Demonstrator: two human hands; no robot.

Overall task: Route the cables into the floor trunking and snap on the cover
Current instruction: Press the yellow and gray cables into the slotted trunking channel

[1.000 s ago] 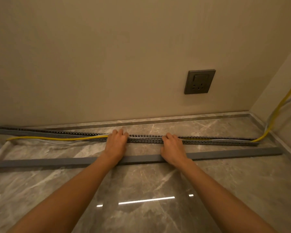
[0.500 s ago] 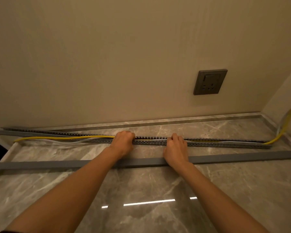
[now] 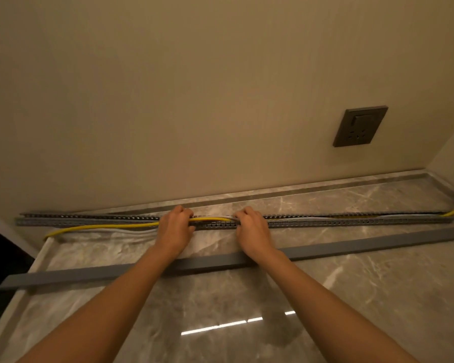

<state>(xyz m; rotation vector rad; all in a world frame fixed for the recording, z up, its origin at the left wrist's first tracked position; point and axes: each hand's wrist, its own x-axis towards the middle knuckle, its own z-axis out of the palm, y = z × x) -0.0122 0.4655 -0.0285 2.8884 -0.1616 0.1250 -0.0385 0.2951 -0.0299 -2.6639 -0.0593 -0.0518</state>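
Yellow cable (image 3: 121, 226) runs between both clenched hands (image 3: 174, 227) (image 3: 252, 229), each grip grasping it over the trunking (image 3: 325, 223).

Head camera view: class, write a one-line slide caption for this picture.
Both hands, left and right, press the yellow cable into the slotted floor trunking; the grey cover lies loose nearby.

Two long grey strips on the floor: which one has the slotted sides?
The trunking nearer the wall, under both hands, with the yellow cable along it. The cover lying nearer the person is plain and smooth.
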